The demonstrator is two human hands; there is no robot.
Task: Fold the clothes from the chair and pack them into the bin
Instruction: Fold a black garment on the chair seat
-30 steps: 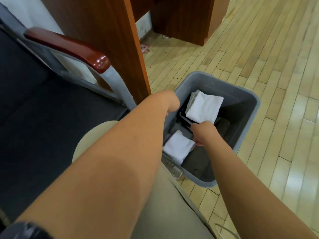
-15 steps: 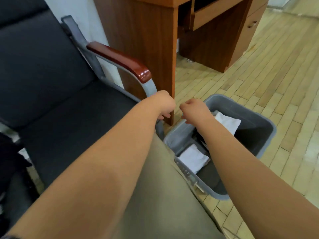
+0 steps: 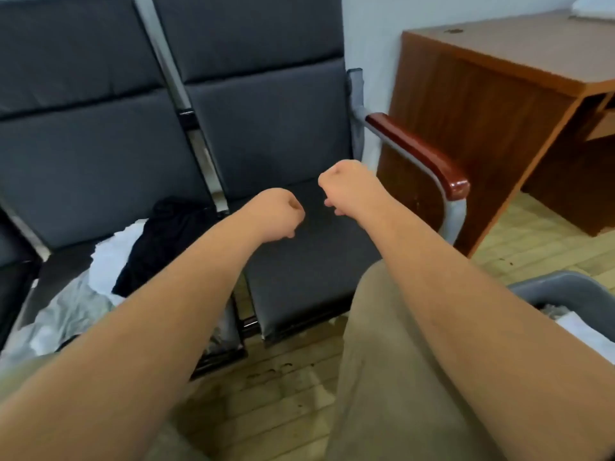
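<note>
Grey bin [image 3: 565, 287] drops to frame's right edge, folded white cloth [image 3: 585, 334] inside. Left hand [image 3: 276, 214] and right hand [image 3: 346, 188] are out of it, both fisted, holding nothing, over the chair seat [image 3: 299, 267]. Black garment [image 3: 166, 241] and white garment [image 3: 109, 261] lie unfolded 1 seat left: next pick, I reckon.

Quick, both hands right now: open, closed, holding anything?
Left hand: closed, fingers curled, holding nothing.
Right hand: closed, fingers curled, holding nothing.
</note>
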